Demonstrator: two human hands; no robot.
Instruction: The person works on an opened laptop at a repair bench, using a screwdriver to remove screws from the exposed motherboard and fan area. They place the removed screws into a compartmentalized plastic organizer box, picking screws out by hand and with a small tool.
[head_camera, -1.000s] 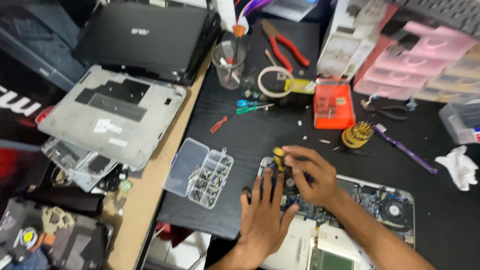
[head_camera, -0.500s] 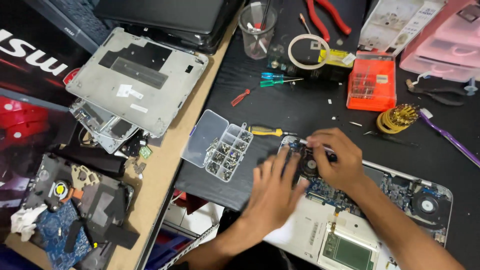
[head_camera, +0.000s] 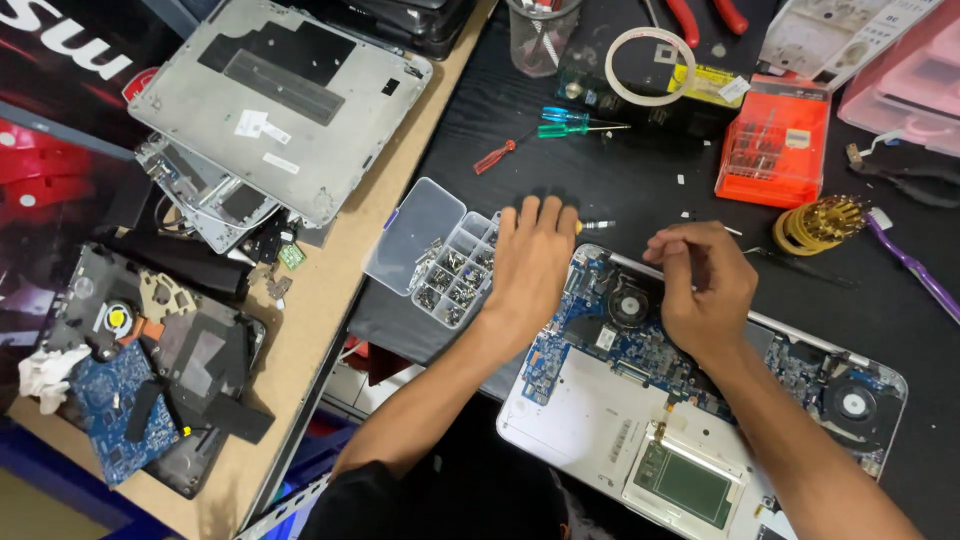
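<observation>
Landmark: the opened laptop (head_camera: 620, 420) lying bottom-up, boards exposed, on the black mat (head_camera: 620, 170).

We see the left hand (head_camera: 530, 265) flat, fingers spread, holding nothing, resting across the laptop's upper-left corner and just right of the clear screw box (head_camera: 440, 262). Risk: that wrist could nudge the open box and spill the sorted screws, since the lid is open and the box sits near the mat edge.

A yellow-handled screwdriver tip (head_camera: 597, 225) pokes out just above the laptop, mostly hidden under the left fingers.

The right hand (head_camera: 705, 285) is curled over the laptop's upper middle, beside the left fan (head_camera: 630, 305); we think it pinches something small, but cannot tell what. Risk: a dropped screw could fall into the board or fan.

Surface: 1 wooden bench (head_camera: 310, 330) left of the laptop, crowded with a grey bottom cover (head_camera: 280, 100) and stripped boards; an orange bit case (head_camera: 772, 140) sits above the laptop. Cluttered repair room.
</observation>
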